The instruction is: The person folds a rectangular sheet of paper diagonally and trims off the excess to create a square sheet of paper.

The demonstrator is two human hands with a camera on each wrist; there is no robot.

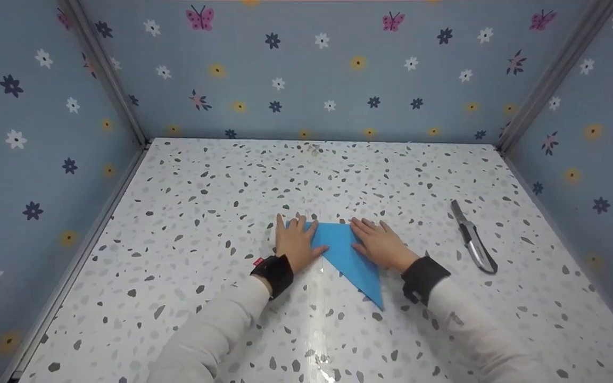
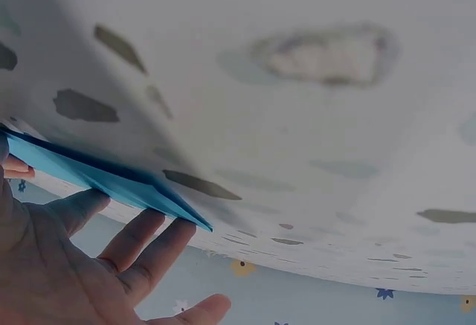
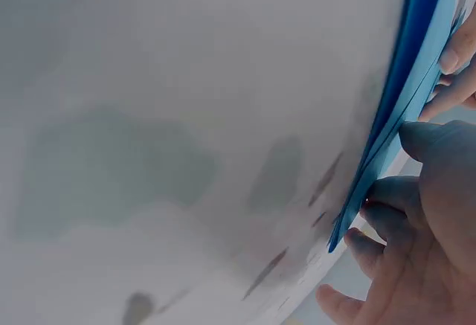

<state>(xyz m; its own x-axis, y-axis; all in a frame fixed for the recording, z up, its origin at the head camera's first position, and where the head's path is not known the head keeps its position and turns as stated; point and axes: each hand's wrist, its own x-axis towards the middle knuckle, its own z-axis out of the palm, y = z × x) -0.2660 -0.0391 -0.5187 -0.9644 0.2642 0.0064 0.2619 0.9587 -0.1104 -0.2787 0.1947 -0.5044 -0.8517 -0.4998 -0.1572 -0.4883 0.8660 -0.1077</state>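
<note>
A folded sheet of blue paper (image 1: 345, 255) lies on the speckled tabletop, its long point towards the person. My left hand (image 1: 297, 243) rests on its left part with spread fingers, the thumb near the slanted lower edge. On the right, my right hand (image 1: 382, 246) lies across the paper's upper right side, fingertips at the top edge. Seen from low down in the left wrist view, the fingertips of the left hand (image 2: 111, 258) touch the paper (image 2: 119, 180). In the right wrist view, layers of the paper (image 3: 394, 124) stand slightly apart beside the right hand (image 3: 416, 243).
A grey-and-black cutting tool with a looped handle (image 1: 475, 239), like scissors, lies to the right of the right hand. Flower-patterned panels (image 1: 306, 69) border the table (image 1: 205, 186) at the back, left and right. Dark bands (image 1: 426, 276) wrap both wrists.
</note>
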